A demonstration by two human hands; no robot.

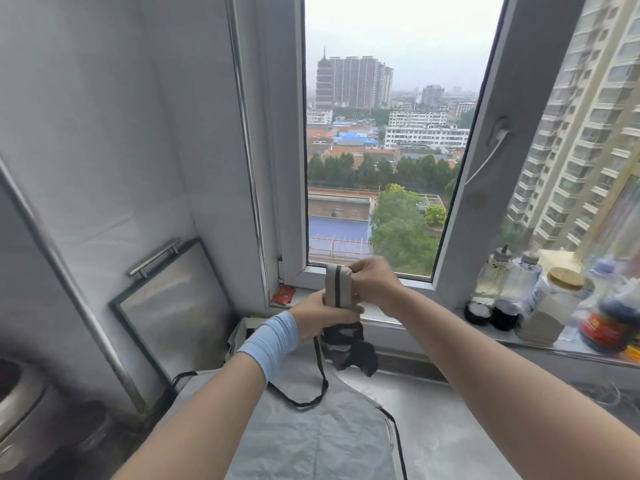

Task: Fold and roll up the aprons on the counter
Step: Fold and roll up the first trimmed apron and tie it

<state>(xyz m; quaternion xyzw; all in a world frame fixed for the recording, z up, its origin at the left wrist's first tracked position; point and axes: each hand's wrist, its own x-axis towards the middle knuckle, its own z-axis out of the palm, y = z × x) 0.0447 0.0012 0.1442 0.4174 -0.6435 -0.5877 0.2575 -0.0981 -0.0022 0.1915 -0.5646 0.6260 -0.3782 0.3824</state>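
Plainly, the rolled apron [338, 287] stood upright in the air above the far edge of the bench [450, 427], its long axis vertical, held between both grips. The left grip [318, 317], the lower one, was curled round the roll's lower half. The right grip [372, 284] pinched its top end from the right, fingers bent over it. Black straps [349, 348] hung in a loose tangle just under the left grip, so winding them on looked like the step due. A second apron [311, 438] lay flat on the bench's near part, beneath both forearms.
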